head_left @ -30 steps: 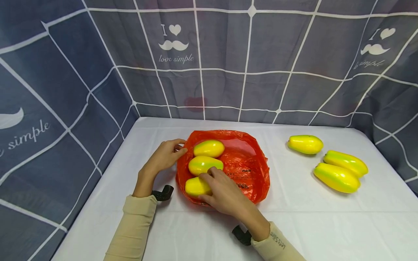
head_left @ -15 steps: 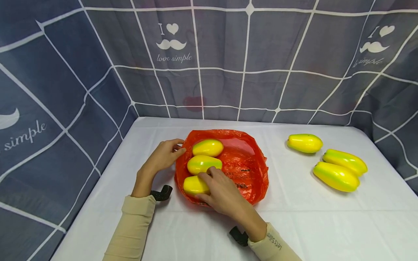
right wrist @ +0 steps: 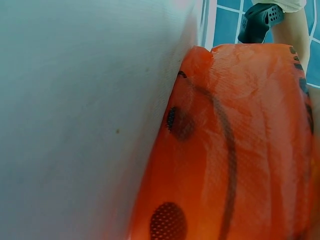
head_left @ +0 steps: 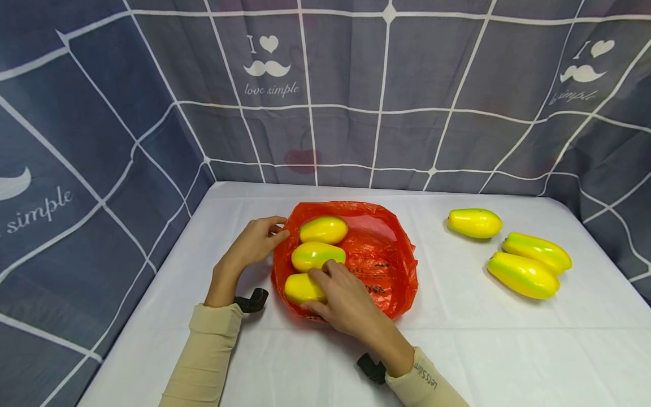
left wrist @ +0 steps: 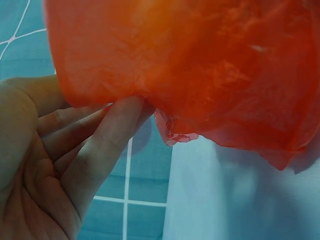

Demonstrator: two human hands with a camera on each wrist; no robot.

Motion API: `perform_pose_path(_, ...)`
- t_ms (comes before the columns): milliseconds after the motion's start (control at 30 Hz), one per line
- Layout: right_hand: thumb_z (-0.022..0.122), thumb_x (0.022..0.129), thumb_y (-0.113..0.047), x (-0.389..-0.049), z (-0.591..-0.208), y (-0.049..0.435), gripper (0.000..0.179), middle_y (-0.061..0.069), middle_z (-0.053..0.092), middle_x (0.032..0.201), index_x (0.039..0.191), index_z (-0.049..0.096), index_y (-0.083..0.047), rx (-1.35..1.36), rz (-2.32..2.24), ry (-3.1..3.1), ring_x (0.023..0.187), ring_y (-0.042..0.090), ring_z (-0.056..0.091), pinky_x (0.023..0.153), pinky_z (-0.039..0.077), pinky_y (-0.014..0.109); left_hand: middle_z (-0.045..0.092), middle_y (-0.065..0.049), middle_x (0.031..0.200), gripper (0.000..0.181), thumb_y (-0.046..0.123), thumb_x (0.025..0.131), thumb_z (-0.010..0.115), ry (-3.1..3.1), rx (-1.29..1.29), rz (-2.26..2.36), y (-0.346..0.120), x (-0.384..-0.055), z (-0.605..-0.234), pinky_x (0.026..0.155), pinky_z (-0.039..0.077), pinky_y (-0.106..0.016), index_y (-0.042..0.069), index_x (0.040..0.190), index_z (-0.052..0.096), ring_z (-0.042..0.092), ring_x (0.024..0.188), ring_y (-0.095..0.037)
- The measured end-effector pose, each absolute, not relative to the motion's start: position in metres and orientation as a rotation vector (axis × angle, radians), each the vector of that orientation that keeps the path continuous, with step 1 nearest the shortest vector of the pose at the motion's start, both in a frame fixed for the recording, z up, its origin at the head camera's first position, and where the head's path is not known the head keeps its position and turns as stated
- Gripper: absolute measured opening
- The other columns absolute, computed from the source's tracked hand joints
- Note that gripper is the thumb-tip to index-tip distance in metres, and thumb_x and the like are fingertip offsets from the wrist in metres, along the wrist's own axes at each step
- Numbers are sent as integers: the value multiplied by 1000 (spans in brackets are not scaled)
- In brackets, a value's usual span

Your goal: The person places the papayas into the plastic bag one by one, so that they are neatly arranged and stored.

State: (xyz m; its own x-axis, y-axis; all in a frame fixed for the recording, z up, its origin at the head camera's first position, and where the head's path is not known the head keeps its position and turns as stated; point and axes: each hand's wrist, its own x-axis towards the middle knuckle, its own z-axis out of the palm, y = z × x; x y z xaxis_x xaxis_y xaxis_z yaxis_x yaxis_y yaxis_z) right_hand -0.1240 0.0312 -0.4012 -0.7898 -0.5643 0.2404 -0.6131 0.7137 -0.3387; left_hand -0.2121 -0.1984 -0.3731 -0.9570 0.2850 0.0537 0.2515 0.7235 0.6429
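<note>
A red plastic bag (head_left: 376,243) stands spread wide on the table, its mouth facing up. Inside its left half lie three yellow papayas in a column: a far papaya (head_left: 324,230), a middle papaya (head_left: 318,256) and a near papaya (head_left: 304,288). My right hand (head_left: 351,299) reaches over the bag's near rim and grips the near papaya, covering its right end. At the left rim, my left hand (head_left: 256,242) pinches the plastic. The left wrist view shows thumb and fingers on the edge of the bag (left wrist: 200,65). In the right wrist view the bag's side (right wrist: 240,145) hides the right hand.
On the right of the white table (head_left: 458,350) lie three more papayas: a lone papaya (head_left: 475,224), and a back papaya (head_left: 540,252) touching a front papaya (head_left: 525,276). A grey checked curtain (head_left: 346,141) hangs behind and along the left side.
</note>
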Motion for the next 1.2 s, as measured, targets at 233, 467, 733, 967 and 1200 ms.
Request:
perform_pose_path(233,72,86,-52,-124,-403,32,53,2,49,102,122,62,-14,958,621,-2813,90,17,48,75,48,32,68,-19,113,37,19,99,59,2868,449,1053,-199,-212,-374,93,51,-48,0,131,60,65,103,-33)
perform_pose_path(467,70,87,-51,-124,-401,34,55,2,50,105,126,61,-14,987,649,-2833,90,15,47,78,47,31,68,-19,113,37,18,99,60,2872,453,1054,-200,-210,-372,93,51,-49,0,130,60,65,102,-33)
perform_pose_path(733,71,88,-48,-124,-400,36,54,1,51,107,129,60,-13,1007,659,-2837,92,14,47,81,47,30,68,-19,112,37,18,99,60,2857,443,1060,-201,-210,-373,93,51,-49,-1,131,59,65,101,-33)
perform_pose_path(967,71,89,-47,-124,-399,37,51,0,51,103,125,61,-12,1015,667,-2811,90,15,47,80,46,31,68,-19,112,37,18,99,60,2865,448,1065,-200,-211,-374,92,51,-48,0,130,60,65,101,-33)
perform_pose_path(1200,70,89,-47,-124,-388,42,53,4,55,111,128,62,-11,990,662,-2788,101,20,51,90,48,36,68,-19,113,37,19,98,60,2874,437,1062,-200,-212,-372,91,51,-49,1,131,60,65,101,-34)
